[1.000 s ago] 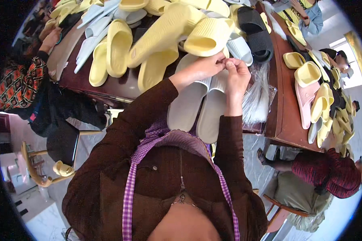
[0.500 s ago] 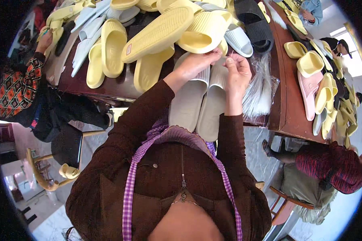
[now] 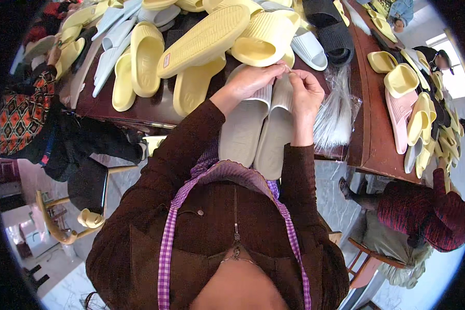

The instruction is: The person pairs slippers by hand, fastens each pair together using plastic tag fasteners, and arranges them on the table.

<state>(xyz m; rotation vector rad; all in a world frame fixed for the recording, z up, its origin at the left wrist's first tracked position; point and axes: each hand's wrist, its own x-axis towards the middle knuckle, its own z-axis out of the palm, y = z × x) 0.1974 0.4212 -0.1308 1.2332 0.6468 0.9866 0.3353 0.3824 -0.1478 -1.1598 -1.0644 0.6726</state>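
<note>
at the tabletop's [image 3: 152,109] near edge, the left hand [image 3: 253,81] slants up rightward, fingers pinching something tiny [image 3: 288,71], too small to identify; grey slippers [image 3: 244,132] lie beneath; the right hand [image 3: 307,97] points upward, wrist straight, fingers pinched at the same spot.

Your top: dark brown, long-sleeved, the cloth looking finely ribbed.
Left sleeve [image 3: 191,142]: plain brown, creased, ends at your wrist.
Right sleeve [image 3: 299,170]: matching brown, outer edge wrinkled.
Your hands: left hand [image 3: 250,82] and right hand [image 3: 307,98] both bare past the cuffs.
Front zip [image 3: 236,206]: runs vertically down your chest, metal fittings at the open neckline.
Stud [image 3: 200,213]: small, round, pale, left chest.
Necklace [image 3: 252,261]: thin chain, detail too small to read.
Apron straps [image 3: 165,253]: purple-and-white check, one each side.
Apron bib [image 3: 232,170]: purple, frilled upper edge.
</note>
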